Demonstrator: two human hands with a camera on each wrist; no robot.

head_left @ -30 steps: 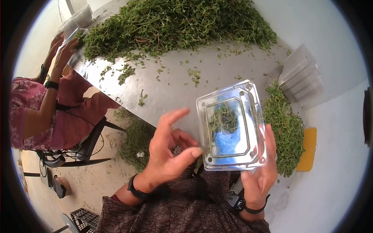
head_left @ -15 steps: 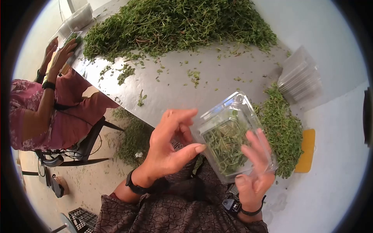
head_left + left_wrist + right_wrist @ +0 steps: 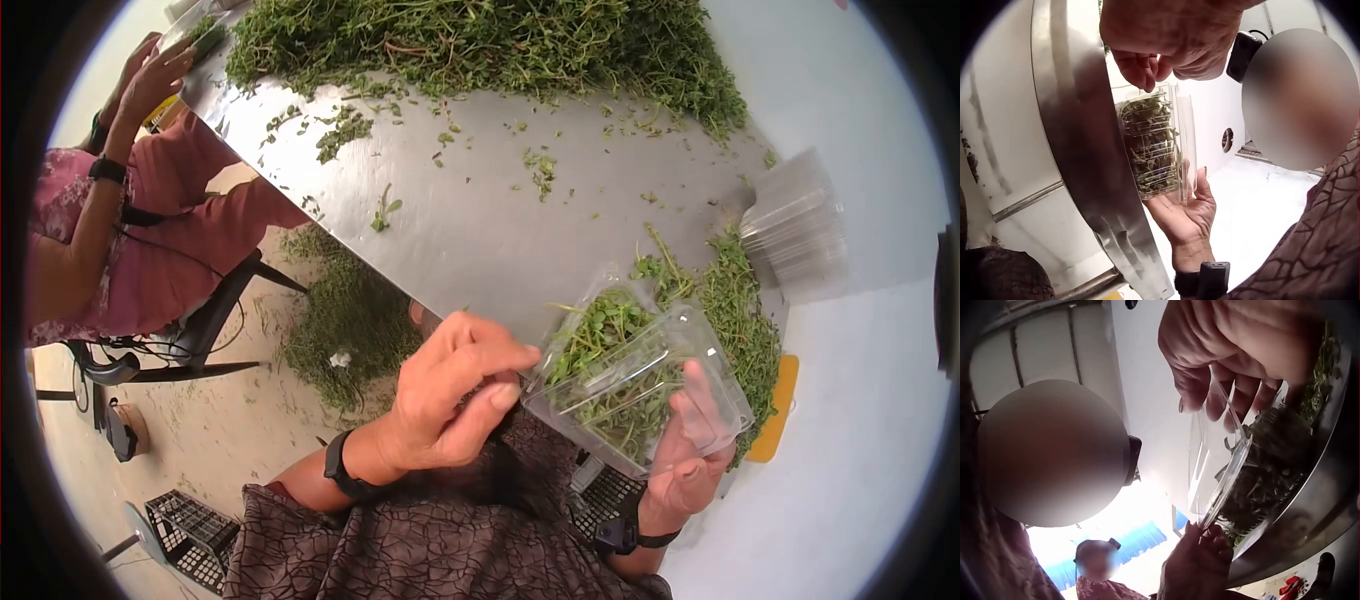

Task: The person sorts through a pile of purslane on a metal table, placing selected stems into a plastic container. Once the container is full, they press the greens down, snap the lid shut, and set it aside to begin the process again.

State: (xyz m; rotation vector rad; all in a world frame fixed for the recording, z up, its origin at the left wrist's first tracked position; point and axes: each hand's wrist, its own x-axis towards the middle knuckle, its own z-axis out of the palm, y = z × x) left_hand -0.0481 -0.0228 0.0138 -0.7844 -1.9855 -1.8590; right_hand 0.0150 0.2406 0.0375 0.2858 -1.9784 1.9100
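A clear plastic clamshell container (image 3: 720,385) is held tilted above the table's near edge. Leafy green stems (image 3: 610,325) fill it, a few poking past its rim at the upper left. My right hand (image 3: 690,480) grips it from the right and below, fingers showing through the clear plastic and thumb toward me. At the opposite corner my left hand (image 3: 450,400) pinches the edge between thumb and forefinger. In the right wrist view, the lid (image 3: 1200,456) stands at an angle from the base, and the left fingers (image 3: 1200,534) meet the edge.
A large heap of greens (image 3: 480,50) covers the back of the metal table (image 3: 460,230). At right are a smaller heap (image 3: 745,340), a stack of clear containers (image 3: 795,225) and the wall. Another person (image 3: 90,270) sits at left; a black crate (image 3: 190,540) stands on the floor.
The container has turned over from its flat underside, moved down and right, and its lid edge now stands apart. My right hand moved with it; my left fingers closed toward its corner.
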